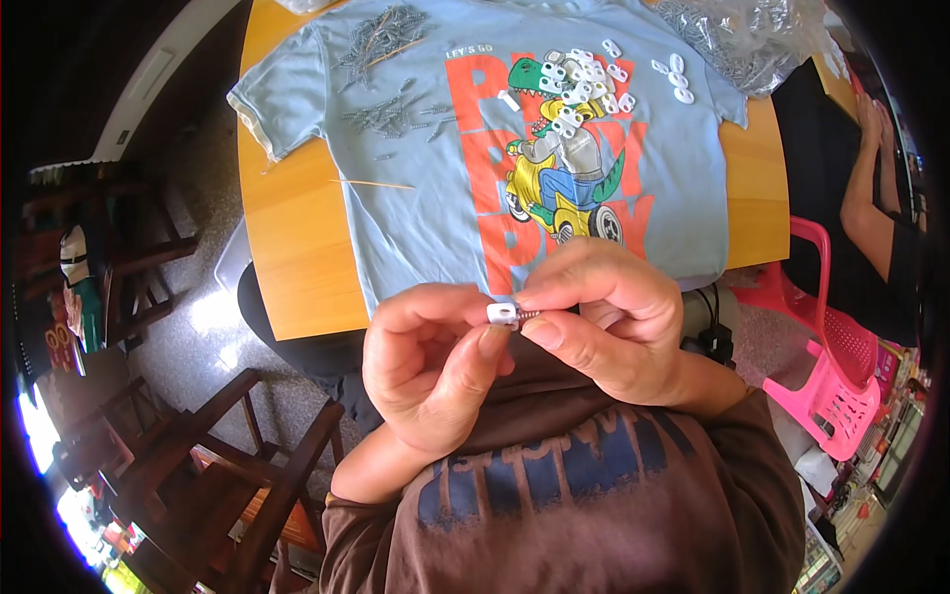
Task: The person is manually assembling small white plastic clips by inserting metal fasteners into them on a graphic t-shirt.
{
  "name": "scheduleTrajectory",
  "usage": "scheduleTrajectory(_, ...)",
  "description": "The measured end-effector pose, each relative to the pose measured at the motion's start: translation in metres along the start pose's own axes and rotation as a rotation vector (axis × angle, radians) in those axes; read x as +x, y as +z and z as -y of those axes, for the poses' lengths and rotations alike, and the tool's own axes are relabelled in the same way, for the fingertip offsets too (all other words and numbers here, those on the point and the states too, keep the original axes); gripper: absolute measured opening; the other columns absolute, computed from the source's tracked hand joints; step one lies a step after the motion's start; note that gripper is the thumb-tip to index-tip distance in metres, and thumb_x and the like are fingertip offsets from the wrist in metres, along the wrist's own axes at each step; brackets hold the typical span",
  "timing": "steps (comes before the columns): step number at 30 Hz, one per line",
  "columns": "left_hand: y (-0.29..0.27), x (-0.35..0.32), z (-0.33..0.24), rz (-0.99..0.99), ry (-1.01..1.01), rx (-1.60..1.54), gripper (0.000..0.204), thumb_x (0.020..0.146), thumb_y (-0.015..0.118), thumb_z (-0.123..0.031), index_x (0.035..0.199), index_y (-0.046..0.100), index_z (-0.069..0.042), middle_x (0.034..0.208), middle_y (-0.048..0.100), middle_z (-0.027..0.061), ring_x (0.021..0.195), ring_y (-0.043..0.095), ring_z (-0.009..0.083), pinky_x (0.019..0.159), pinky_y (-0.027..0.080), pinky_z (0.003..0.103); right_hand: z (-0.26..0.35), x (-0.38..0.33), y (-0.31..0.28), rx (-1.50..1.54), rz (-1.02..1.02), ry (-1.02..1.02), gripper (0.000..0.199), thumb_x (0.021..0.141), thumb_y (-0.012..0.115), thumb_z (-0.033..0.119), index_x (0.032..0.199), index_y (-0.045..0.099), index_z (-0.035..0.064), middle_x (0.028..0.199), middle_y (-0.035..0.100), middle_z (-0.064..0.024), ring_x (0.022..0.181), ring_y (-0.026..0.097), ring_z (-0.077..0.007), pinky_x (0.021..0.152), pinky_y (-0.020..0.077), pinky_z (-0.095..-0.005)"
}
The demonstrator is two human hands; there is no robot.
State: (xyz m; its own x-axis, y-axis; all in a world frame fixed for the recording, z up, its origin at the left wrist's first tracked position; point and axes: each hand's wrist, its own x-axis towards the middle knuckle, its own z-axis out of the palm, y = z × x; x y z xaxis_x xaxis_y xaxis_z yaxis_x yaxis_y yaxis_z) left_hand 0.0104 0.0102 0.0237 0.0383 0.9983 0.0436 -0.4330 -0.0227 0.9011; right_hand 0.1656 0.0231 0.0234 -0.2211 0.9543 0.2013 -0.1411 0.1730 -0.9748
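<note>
In front of my chest, my left hand [426, 361] is closed, pinching a small white plastic piece [502, 314] with an oval hole between thumb and forefinger. My right hand [609, 322] is also closed. Its thumb and forefinger grip a small grey ridged metal piece [530, 315], which meets the white piece end to end. Whether it is a screw or a spring is too small to tell. Beyond my hands, a light blue printed T-shirt [416, 223] lies spread out. On it are a heap of similar white plastic pieces [584, 74] and loose grey metal pieces [396, 117].
The shirt covers much of a wooden table [287, 272]. A clear plastic bag [747, 45] of grey pieces lies at the far right. A thin yellowish stick [373, 183] rests on the shirt. Beside the table are a pink plastic chair [826, 386], another person's arm [869, 213] and dark wooden chairs [247, 465].
</note>
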Motion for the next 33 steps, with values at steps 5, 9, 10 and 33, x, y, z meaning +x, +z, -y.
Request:
scheduleTrajectory(5,-0.009,0.0,0.002,0.096,-0.043,0.079,0.016,0.083,0.059,0.004,0.098,0.055,0.005,0.087,0.057,0.0107,0.061,0.057,0.0102,0.054,0.046,0.019,0.004,0.001,-0.001,-0.047,0.004,-0.001,0.013,0.082,0.061,-0.002,0.094,0.06,-0.001,0.086,0.059,-0.0094,0.069,0.054,-0.0102,0.058,0.0399,-0.0206)
scheduleTrajectory(9,-0.009,-0.001,0.004,0.047,-0.143,0.041,0.014,0.085,0.058,0.001,0.098,0.055,0.004,0.087,0.057,0.0102,0.061,0.058,0.0113,0.055,0.047,0.019,-0.009,0.004,0.005,-0.09,-0.093,-0.052,0.008,0.079,0.064,0.0,0.086,0.062,0.0029,0.074,0.062,-0.0054,0.064,0.057,-0.0182,0.058,0.0423,-0.028)
scheduleTrajectory(10,-0.009,0.0,0.006,0.033,-0.163,0.024,0.014,0.086,0.058,0.001,0.099,0.055,0.005,0.087,0.057,0.0104,0.061,0.058,0.0115,0.055,0.047,0.019,-0.01,0.003,0.005,-0.082,-0.105,-0.025,0.008,0.078,0.064,0.0,0.086,0.062,0.0029,0.074,0.062,-0.0062,0.064,0.058,-0.0187,0.058,0.0432,-0.0288)
scheduleTrajectory(33,-0.024,0.023,0.028,-0.213,-0.101,0.216,0.016,0.084,0.061,-0.004,0.099,0.056,0.0,0.077,0.059,0.0064,0.055,0.05,0.0077,0.056,0.04,0.018,-0.022,0.043,-0.168,-1.334,-0.391,-0.099,0.014,0.074,0.066,0.005,0.088,0.063,0.0017,0.081,0.06,-0.0099,0.078,0.058,-0.0271,0.068,0.0462,-0.0347)
